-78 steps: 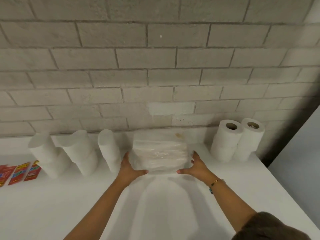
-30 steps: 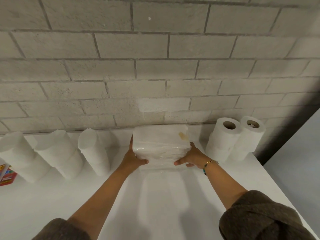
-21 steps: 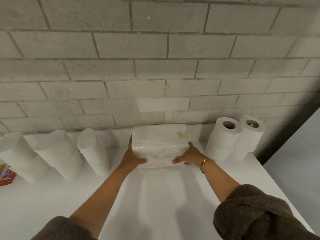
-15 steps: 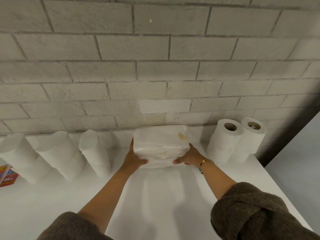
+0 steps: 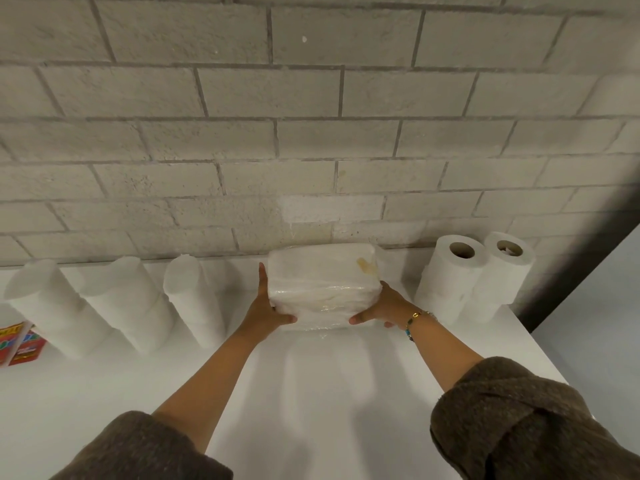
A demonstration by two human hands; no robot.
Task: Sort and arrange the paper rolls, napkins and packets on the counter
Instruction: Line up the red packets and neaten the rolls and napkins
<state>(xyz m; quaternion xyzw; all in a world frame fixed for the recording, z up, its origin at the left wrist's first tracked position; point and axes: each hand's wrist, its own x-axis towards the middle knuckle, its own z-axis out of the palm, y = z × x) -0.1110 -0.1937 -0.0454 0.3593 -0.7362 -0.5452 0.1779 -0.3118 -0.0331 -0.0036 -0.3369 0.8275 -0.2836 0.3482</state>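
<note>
A plastic-wrapped pack of white napkins [image 5: 322,282] sits on the white counter [image 5: 311,393] close to the brick wall. My left hand [image 5: 265,310] holds its left side, fingers up along the side and thumb across the front corner. My right hand [image 5: 384,308] holds its right side the same way. Three tall stacks of white paper rolls [image 5: 128,299] stand in a row to the left. Two more roll stacks [image 5: 450,275] with open cores stand to the right. Red packets [image 5: 24,344] lie at the far left edge.
The grey brick wall [image 5: 311,150] runs directly behind everything. The counter's right edge [image 5: 540,358] drops off to a grey floor just past the right rolls. Bare counter lies between me and the pack.
Since the earliest frame both hands have moved from the pack's base up onto its sides and taken hold. Over the last second the pack and hands have barely shifted.
</note>
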